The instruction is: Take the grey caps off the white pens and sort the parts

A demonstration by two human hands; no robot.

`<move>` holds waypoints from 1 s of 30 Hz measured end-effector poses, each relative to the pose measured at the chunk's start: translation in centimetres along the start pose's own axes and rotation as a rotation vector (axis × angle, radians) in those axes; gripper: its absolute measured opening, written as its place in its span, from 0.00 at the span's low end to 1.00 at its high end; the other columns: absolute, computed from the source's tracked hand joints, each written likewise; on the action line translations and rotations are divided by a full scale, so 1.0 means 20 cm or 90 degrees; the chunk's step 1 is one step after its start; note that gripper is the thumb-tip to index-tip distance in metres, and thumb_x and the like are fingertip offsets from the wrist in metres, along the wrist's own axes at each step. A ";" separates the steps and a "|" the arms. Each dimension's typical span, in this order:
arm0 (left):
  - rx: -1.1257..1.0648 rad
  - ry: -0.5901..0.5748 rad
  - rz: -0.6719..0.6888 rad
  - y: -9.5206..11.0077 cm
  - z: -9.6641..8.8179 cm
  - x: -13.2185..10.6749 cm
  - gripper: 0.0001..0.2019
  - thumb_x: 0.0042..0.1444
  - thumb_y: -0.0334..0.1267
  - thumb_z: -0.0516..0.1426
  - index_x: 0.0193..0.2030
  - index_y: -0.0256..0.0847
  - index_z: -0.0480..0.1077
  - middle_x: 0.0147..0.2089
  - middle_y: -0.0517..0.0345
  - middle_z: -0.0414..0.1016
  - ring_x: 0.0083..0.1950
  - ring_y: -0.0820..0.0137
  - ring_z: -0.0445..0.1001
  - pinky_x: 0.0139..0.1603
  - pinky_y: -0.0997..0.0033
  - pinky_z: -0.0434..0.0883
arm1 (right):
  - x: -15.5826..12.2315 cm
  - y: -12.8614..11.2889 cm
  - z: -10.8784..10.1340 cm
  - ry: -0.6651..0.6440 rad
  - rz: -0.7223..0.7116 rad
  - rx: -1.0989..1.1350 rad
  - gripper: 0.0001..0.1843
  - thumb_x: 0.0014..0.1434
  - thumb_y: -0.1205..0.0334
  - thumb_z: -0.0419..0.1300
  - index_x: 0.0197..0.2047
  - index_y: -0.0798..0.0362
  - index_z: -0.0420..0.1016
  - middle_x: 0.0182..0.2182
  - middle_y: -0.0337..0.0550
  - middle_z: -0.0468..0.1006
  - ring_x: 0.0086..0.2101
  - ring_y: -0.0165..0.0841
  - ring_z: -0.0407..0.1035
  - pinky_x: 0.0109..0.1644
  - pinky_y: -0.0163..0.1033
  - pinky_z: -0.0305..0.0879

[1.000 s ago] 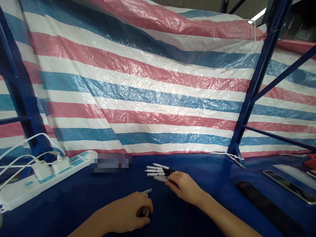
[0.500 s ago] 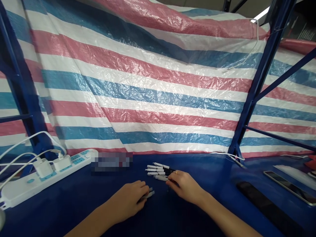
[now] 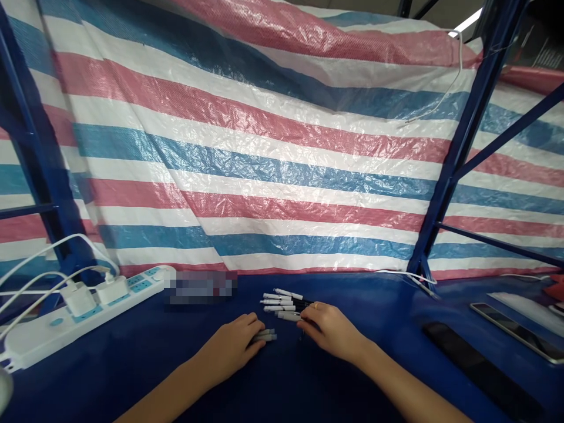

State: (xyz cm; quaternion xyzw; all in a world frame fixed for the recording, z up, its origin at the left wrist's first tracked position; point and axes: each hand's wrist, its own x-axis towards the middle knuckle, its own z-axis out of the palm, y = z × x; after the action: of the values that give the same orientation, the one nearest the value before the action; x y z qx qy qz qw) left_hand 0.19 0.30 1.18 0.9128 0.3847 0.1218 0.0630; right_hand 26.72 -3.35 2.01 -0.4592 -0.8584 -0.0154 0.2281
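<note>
My left hand is closed around grey pens, whose ends stick out to the right past my fingertips. A small bunch of white pens with dark ends lies on the blue table, up and to the right of that hand. From the right, my right hand reaches to the bunch, its fingers closed round the end of a greyish-white pen at the near side. The far ends of several pens are hidden behind these fingers.
A white power strip with plugs and cables stands on the left, near a pixelated object. On the right lie a long black object and a phone. Behind hangs a striped plastic sheet between blue metal posts.
My left hand has shifted slightly up, and the pens in it now lie more level and closer together. My right hand has stayed almost still at the bunch.
</note>
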 end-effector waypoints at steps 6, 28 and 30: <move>0.005 0.035 0.011 0.02 0.02 0.02 0.14 0.61 0.36 0.54 0.55 0.45 0.67 0.50 0.56 0.70 0.49 0.64 0.72 0.48 0.66 0.69 | 0.00 -0.01 0.01 -0.025 -0.029 0.009 0.11 0.68 0.57 0.51 0.41 0.52 0.73 0.34 0.41 0.76 0.36 0.34 0.70 0.40 0.36 0.63; 0.120 -0.022 0.173 0.16 0.08 -0.04 0.15 0.70 0.40 0.41 0.37 0.41 0.65 0.31 0.60 0.75 0.28 0.67 0.73 0.26 0.68 0.53 | -0.03 -0.10 -0.04 -0.162 -0.091 0.022 0.13 0.61 0.50 0.60 0.40 0.51 0.73 0.34 0.38 0.77 0.32 0.30 0.70 0.32 0.33 0.56; 0.116 -0.023 0.168 0.16 0.08 -0.04 0.15 0.70 0.40 0.41 0.38 0.41 0.65 0.31 0.60 0.75 0.28 0.67 0.73 0.26 0.68 0.53 | -0.03 -0.11 -0.06 -0.173 -0.090 0.033 0.17 0.63 0.45 0.57 0.39 0.51 0.73 0.33 0.38 0.77 0.31 0.30 0.70 0.32 0.33 0.56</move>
State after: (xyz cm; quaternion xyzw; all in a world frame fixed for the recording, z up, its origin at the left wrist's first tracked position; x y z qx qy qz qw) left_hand 2.29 -2.48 0.19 0.9595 0.2693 0.0772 -0.0297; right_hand 25.68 -5.46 3.21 -0.3895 -0.9117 0.0527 0.1197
